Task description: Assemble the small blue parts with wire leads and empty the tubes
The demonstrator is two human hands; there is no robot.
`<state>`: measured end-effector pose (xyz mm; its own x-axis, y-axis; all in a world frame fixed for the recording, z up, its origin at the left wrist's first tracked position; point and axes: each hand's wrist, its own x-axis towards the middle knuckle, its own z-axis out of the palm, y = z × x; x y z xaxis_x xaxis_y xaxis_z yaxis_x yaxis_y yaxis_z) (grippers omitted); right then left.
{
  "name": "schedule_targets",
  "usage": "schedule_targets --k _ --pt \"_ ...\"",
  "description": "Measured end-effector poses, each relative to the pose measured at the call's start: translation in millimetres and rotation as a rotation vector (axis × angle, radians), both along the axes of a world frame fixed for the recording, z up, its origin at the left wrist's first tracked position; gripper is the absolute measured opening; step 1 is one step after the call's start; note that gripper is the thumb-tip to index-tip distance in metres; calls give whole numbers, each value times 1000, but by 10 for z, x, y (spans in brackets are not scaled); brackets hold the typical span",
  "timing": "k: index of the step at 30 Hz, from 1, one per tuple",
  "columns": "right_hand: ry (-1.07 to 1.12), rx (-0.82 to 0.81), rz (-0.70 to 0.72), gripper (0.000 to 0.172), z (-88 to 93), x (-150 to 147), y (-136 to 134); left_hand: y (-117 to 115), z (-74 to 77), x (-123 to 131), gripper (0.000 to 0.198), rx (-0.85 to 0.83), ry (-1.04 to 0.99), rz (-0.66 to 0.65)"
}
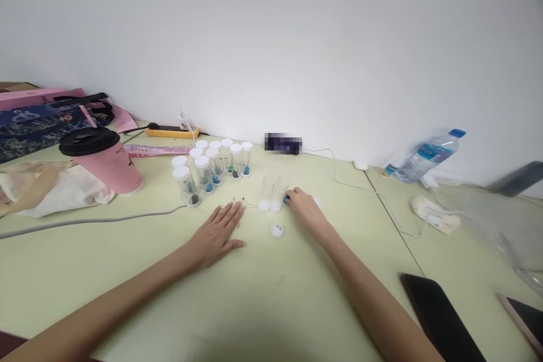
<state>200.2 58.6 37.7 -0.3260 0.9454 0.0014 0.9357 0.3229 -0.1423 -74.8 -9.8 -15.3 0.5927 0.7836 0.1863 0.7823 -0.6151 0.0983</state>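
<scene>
My left hand [219, 233] lies flat on the table with its fingers stretched out. Thin pieces with tiny coloured ends [243, 200] show at its fingertips, partly under the hand. My right hand [306, 209] has its fingers curled round a small blue object [287, 199], whose kind is mostly hidden. Just left of that hand, two clear tubes [268, 186] lie with white caps [263, 204] toward me. A white round cap [276, 230] with small dark specks on it rests nearer to me, between the hands. Another whitish piece [317, 202] shows partly behind my right hand.
Several white-capped clear vials [203, 174] with blue, green and dark contents stand at left. Beyond them are a pink cup [111, 165] and a yellow power strip [172, 132]. A water bottle [428, 156] leans at right; a black phone [439, 317] lies at front right.
</scene>
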Motion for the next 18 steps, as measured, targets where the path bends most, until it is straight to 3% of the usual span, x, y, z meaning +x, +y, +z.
schedule_targets --k 6,11,15,18 --pt "-70 4 -28 24 16 55 -257 -70 -15 10 77 -6 -38 60" --pt "-94 1 -53 27 -11 44 -594 -123 105 154 85 99 -118 74" --pt "-73 -35 -71 25 68 62 -759 -137 204 349 65 225 -154 -89" --pt "81 -59 -139 24 179 218 -789 -117 254 552 47 223 -195 -280"
